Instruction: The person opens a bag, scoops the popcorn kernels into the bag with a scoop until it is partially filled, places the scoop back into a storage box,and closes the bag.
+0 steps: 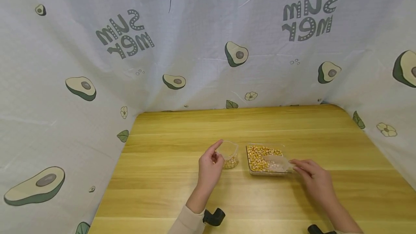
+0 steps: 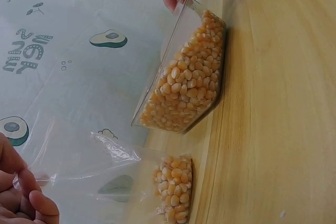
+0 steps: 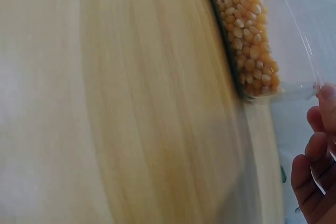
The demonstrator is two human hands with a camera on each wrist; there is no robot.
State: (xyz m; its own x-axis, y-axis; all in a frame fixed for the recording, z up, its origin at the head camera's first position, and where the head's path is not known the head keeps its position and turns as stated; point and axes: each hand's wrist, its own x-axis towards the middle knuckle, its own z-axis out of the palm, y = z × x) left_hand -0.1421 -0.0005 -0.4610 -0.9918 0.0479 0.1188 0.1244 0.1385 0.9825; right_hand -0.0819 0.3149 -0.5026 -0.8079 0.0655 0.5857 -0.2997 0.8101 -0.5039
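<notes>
My left hand (image 1: 208, 169) pinches the upper edge of a clear plastic bag (image 1: 231, 161). Corn kernels (image 2: 174, 188) fill only the bottom of the bag, which stands on the table. To its right is a clear rectangular container (image 1: 249, 163) holding many yellow corn kernels (image 1: 256, 154). In my right hand (image 1: 316, 181), the thumb and fingers pinch the handle of a translucent whitish scoop (image 1: 276, 162). The scoop's blade lies in the container over the kernels, at its right side. In the right wrist view, my right hand (image 3: 319, 153) is partly cut off by the frame edge.
The wood-grain table (image 1: 162, 187) extends around both vessels. A pale curtain (image 1: 201, 39) printed with avocados encloses the back and sides. Black wrist mounts (image 1: 215, 217) sit on both forearms. A tiny pale speck (image 2: 282, 214) lies on the table.
</notes>
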